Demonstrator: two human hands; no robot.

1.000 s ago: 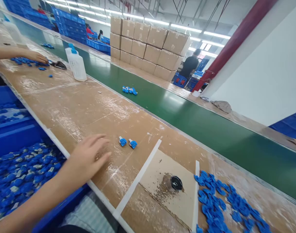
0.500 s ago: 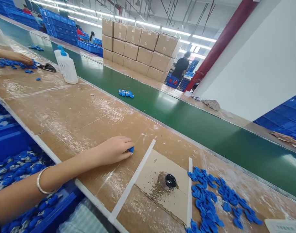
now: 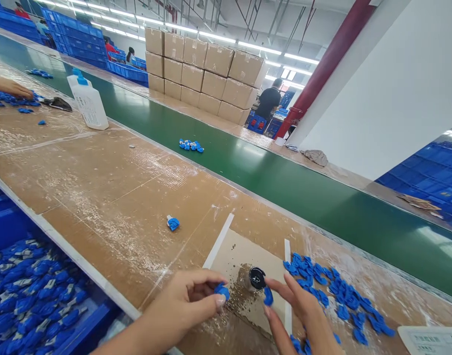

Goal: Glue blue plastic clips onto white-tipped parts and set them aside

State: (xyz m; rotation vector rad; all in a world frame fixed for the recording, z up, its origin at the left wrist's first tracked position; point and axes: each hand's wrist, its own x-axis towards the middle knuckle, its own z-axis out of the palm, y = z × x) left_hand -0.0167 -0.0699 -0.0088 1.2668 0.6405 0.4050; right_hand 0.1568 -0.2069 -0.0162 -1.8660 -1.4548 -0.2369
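Between thumb and fingers, my left hand pinches a small blue piece. My right hand holds another blue piece, curved in shape, between thumb and forefinger, right beside a small cup of dark liquid. That cup stands on a spattered cardboard sheet edged with white strips. To the right of the sheet lies a heap of loose blue pieces. One blue and white piece rests alone on the table, up and left of my hands.
A green conveyor belt crosses behind the table, carrying a small cluster of blue and white pieces. White bottles stand at left, near another person's hand. Below the table edge is a blue crate of pieces. Stacked cartons stand beyond.
My left hand has let go of a blue and white piece on the table and moved right and nearer, now pinching a blue piece. My right hand has come into view with another.
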